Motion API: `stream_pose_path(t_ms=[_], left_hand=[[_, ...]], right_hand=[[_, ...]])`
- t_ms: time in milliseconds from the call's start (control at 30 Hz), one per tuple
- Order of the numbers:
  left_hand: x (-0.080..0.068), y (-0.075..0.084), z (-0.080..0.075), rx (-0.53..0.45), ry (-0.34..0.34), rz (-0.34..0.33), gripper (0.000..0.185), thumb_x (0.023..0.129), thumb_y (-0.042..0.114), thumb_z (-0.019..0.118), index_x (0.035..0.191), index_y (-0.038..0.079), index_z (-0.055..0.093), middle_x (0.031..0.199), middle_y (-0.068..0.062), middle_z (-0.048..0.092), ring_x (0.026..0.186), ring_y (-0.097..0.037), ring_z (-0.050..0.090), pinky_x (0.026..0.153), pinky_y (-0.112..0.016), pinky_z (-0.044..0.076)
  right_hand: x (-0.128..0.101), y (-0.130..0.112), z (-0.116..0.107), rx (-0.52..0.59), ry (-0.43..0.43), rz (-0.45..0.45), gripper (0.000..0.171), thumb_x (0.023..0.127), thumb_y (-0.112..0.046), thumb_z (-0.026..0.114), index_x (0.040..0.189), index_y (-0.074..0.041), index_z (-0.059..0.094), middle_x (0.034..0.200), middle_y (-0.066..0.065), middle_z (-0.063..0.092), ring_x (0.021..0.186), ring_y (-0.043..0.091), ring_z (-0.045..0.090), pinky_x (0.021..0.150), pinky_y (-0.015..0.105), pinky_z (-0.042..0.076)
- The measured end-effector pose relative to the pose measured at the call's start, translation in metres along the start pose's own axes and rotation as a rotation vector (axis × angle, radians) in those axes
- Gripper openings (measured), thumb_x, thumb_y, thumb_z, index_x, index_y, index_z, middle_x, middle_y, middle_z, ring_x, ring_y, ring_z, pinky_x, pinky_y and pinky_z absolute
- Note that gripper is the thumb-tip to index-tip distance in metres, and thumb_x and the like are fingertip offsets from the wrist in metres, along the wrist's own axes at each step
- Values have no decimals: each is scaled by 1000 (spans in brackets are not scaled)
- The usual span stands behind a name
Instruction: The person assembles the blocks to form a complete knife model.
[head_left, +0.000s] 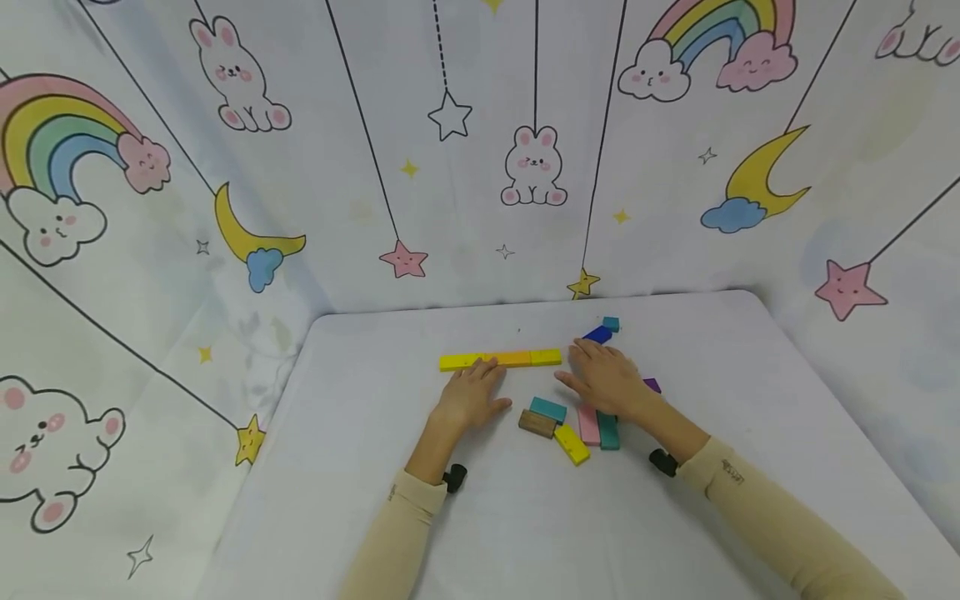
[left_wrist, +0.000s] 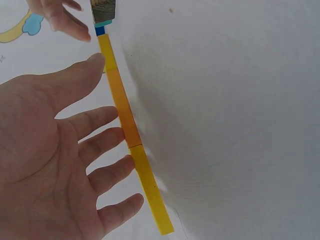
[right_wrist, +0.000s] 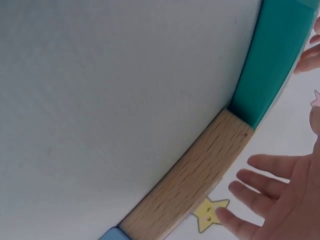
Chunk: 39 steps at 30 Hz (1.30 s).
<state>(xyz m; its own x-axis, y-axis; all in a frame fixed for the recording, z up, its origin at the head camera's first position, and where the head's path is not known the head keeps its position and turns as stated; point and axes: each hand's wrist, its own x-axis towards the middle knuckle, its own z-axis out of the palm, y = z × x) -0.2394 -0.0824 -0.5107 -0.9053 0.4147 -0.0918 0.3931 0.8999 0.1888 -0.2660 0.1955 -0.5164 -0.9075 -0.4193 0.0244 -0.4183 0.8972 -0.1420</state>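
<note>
A straight row of blocks lies at the back of the table: a yellow block (left_wrist: pixel 153 190) at one end, an orange block (left_wrist: pixel 125 107) in the middle and another yellow block (head_left: pixel 546 357) at the right end. Along its near side my left hand (head_left: pixel 468 397) lies with fingers spread, fingertips right at the blocks. The right hand (head_left: pixel 609 379) is held palm down past the row's right end, fingers extended and nothing gripped. Its fingertips come close to a dark blue block (head_left: pixel 598 334). A purple block (head_left: pixel 652 385) shows partly beside that hand.
Nearer me lies a loose group: a light teal block (head_left: pixel 548 409), a brown wooden block (head_left: pixel 537 423), a yellow block (head_left: pixel 572 445), a pink block (head_left: pixel 588 427) and a green block (head_left: pixel 608 432). A small teal block (head_left: pixel 611 323) sits behind the blue one. Printed cloth hangs behind the table.
</note>
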Motion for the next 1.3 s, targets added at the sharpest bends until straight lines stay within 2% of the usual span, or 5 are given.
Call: stream_pose_path(t_ms=[267, 567, 800, 1000, 1300], left_hand=[[0, -1, -3, -1, -4, -5, 69, 95, 49, 58, 151, 16, 38, 159, -6, 29, 146, -31, 26, 116, -53, 27], [1, -2, 0, 21, -11, 3, 69, 95, 50, 57, 151, 16, 37, 159, -6, 29, 146, -30, 26, 117, -52, 26], [1, 0, 0, 5, -14, -11, 69, 95, 50, 59, 151, 16, 38, 159, -5, 29, 146, -29, 26, 117, -51, 26], [2, 0, 2, 14, -30, -18, 70, 95, 52, 57, 152, 18, 36, 161, -4, 26, 147, -28, 23, 118, -51, 24], [3, 0, 2, 24, -12, -15, 70, 94, 51, 58, 152, 17, 37, 160, -4, 28, 147, -28, 25, 117, -51, 25]], right_hand=[[2, 9, -7, -13, 5, 10, 77, 99, -60, 40, 145, 2, 42, 151, 22, 37, 138, 38, 37, 111, 59, 31], [1, 23, -12, -40, -27, 28, 80, 100, -59, 38, 146, 6, 38, 151, 26, 36, 139, 40, 34, 112, 59, 30], [5, 35, -10, 25, -26, 65, 83, 98, -62, 37, 146, 6, 38, 151, 26, 35, 139, 42, 34, 112, 59, 29], [3, 45, -7, 15, -25, 55, 80, 99, -61, 36, 146, 4, 39, 152, 26, 35, 140, 43, 32, 111, 61, 28], [1, 52, -8, -20, -74, 57, 78, 100, -62, 30, 148, 0, 39, 152, 23, 36, 141, 45, 28, 111, 64, 26]])
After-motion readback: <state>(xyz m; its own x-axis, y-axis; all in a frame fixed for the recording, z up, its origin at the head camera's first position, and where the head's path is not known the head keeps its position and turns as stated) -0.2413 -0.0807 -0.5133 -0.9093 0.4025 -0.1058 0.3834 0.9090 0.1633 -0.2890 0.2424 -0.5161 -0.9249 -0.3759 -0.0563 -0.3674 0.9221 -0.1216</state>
